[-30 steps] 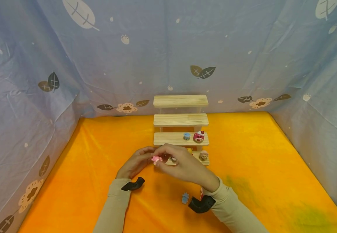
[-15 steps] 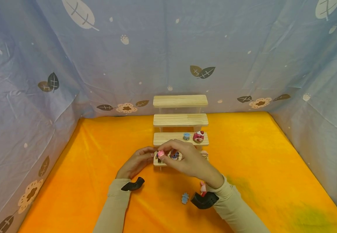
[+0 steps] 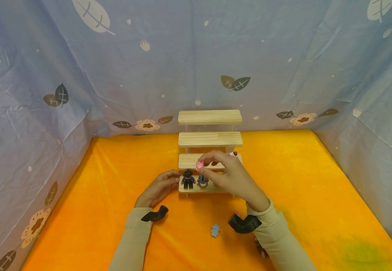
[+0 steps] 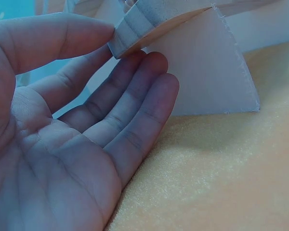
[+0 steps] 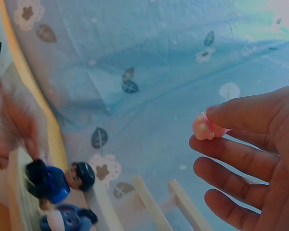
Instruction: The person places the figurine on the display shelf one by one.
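Observation:
My right hand (image 3: 231, 175) pinches a small pink figurine (image 3: 200, 166) between thumb and index finger, in front of the second step from the bottom. The right wrist view shows the pink figurine (image 5: 206, 127) at the fingertips, the other fingers spread below. My left hand (image 3: 160, 188) holds the left end of the lowest step of a wooden tiered shelf (image 3: 210, 139). Seen from the left wrist, the thumb touches the step's end (image 4: 135, 36) and fingers reach underneath. On that step stand a black-haired toy figure (image 3: 188, 180) in blue and black and a grey-blue figurine (image 3: 202, 180).
A light-blue figurine (image 3: 215, 230) lies on the orange cloth (image 3: 131, 162) in front of the shelf. A dark brown thing (image 3: 261, 250) shows partly by the right sleeve. A red-tipped white top (image 3: 234, 154) peeks out behind the right hand. Patterned curtain (image 3: 196, 56) surrounds the cloth.
My right hand has carried the pink figurine up and to the right, from the lowest step's left end to before the step above, uncovering the black-haired figure. The left hand stays put.

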Action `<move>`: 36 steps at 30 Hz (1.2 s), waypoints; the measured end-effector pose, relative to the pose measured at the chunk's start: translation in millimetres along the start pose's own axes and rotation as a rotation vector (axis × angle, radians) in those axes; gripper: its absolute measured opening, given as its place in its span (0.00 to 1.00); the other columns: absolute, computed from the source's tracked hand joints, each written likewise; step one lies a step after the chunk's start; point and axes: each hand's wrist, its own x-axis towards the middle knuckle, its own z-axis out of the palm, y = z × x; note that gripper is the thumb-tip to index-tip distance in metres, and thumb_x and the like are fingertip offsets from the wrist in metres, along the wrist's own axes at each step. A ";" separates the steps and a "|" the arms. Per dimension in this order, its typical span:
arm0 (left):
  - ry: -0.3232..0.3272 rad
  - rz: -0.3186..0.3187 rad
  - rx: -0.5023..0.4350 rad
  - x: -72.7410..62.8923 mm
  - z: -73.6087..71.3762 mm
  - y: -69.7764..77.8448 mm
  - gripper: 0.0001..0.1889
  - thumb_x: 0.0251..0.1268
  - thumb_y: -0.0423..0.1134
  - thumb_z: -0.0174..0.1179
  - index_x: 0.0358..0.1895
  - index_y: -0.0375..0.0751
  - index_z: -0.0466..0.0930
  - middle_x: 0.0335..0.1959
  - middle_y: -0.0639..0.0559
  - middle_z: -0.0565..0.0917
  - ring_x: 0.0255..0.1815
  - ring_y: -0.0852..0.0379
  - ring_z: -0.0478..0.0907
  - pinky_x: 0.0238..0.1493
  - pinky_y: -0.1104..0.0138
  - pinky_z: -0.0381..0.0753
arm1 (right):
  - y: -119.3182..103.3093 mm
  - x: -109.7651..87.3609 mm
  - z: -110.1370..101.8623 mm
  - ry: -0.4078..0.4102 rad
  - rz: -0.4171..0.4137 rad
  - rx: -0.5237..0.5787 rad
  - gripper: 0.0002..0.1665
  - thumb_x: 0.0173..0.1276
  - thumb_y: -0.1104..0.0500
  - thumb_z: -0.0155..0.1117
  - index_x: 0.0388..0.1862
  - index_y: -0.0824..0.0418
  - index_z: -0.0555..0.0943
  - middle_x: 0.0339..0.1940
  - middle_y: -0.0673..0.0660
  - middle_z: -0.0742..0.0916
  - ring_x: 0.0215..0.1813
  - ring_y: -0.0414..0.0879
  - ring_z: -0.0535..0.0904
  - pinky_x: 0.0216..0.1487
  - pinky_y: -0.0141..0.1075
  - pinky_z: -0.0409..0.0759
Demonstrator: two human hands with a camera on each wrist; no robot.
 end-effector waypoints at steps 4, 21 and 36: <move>-0.005 0.002 0.007 -0.4 -0.8 0.0 0.11 0.79 0.34 0.51 0.53 0.49 0.81 0.59 0.55 0.80 0.57 0.58 0.79 0.62 0.66 0.78 | 4.3 1.1 -3.8 0.057 0.014 -0.047 0.10 0.71 0.57 0.68 0.51 0.50 0.83 0.46 0.46 0.88 0.49 0.46 0.79 0.48 0.44 0.77; -0.015 -0.003 -0.005 -1.1 -0.3 1.9 0.11 0.80 0.34 0.49 0.53 0.49 0.81 0.59 0.55 0.79 0.57 0.58 0.79 0.62 0.66 0.78 | 25.8 11.3 1.9 0.223 -0.003 -0.229 0.12 0.68 0.59 0.70 0.49 0.57 0.85 0.45 0.55 0.89 0.38 0.54 0.72 0.49 0.43 0.67; -0.004 -0.006 -0.034 -1.4 1.0 2.1 0.12 0.79 0.32 0.49 0.51 0.49 0.82 0.58 0.55 0.80 0.57 0.60 0.79 0.62 0.66 0.78 | 42.6 14.8 9.7 0.263 0.023 -0.376 0.12 0.66 0.56 0.72 0.47 0.55 0.86 0.43 0.54 0.90 0.48 0.53 0.79 0.67 0.53 0.62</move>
